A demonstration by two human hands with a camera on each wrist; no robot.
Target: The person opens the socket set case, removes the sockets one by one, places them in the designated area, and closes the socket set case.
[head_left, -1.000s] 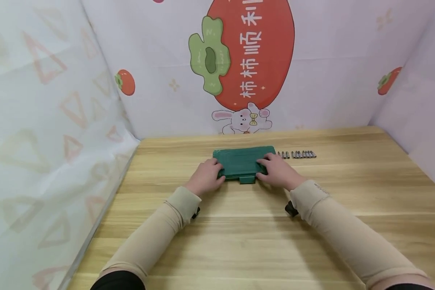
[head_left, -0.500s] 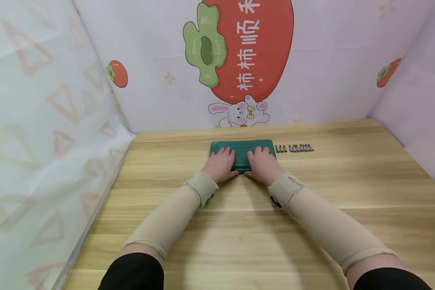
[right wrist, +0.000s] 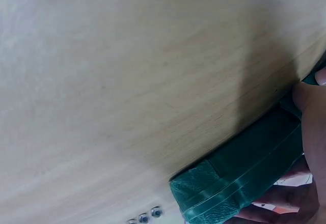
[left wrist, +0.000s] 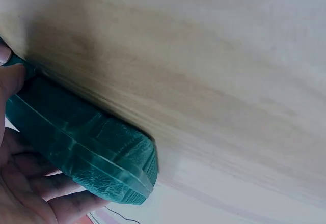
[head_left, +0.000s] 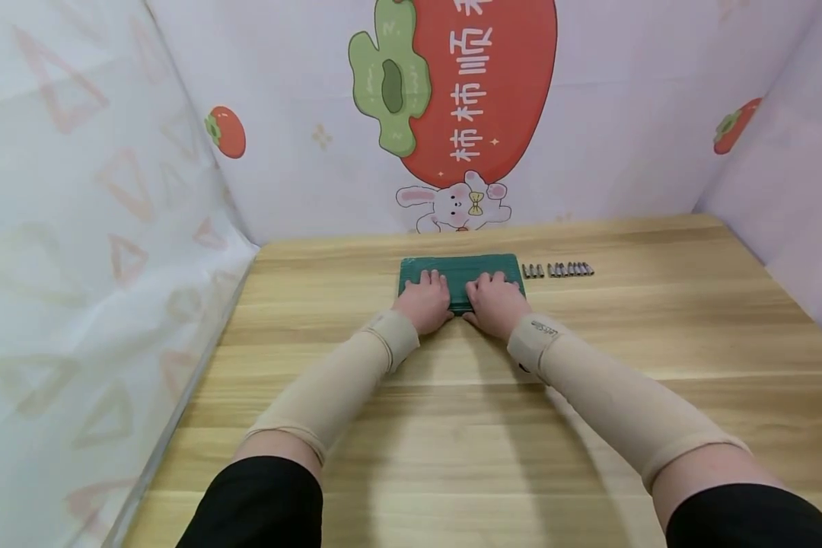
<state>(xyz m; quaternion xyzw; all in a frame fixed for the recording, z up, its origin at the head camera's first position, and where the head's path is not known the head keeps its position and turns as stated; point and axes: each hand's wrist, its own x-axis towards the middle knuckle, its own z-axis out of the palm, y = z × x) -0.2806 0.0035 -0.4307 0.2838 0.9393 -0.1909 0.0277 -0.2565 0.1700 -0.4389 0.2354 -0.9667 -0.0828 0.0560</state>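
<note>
A flat dark green plastic case [head_left: 459,266] lies near the table's back edge with its lid down. My left hand [head_left: 425,302] rests on the left half of the lid, its fingers stretched out over the top. On the right half lies my right hand [head_left: 496,304], fingers on the lid as well. Both thumbs press at the middle of the case's front side, where they partly cover the latch. The left wrist view shows the case's left end [left wrist: 114,168], with the left fingers [left wrist: 76,203] along the lid. In the right wrist view the right end [right wrist: 204,193] is visible.
Two short rows of small metal pieces [head_left: 570,269] lie to the right of the case; their round hollow ends in the right wrist view look like sockets. A patterned cloth [head_left: 301,167] hangs behind the wooden table [head_left: 466,441], with more cloth at both sides.
Both hands have moved inward from the case's ends to its front middle, fingers now on the lid. The latch that stuck out in front is covered by the thumbs. The case has stayed put.
</note>
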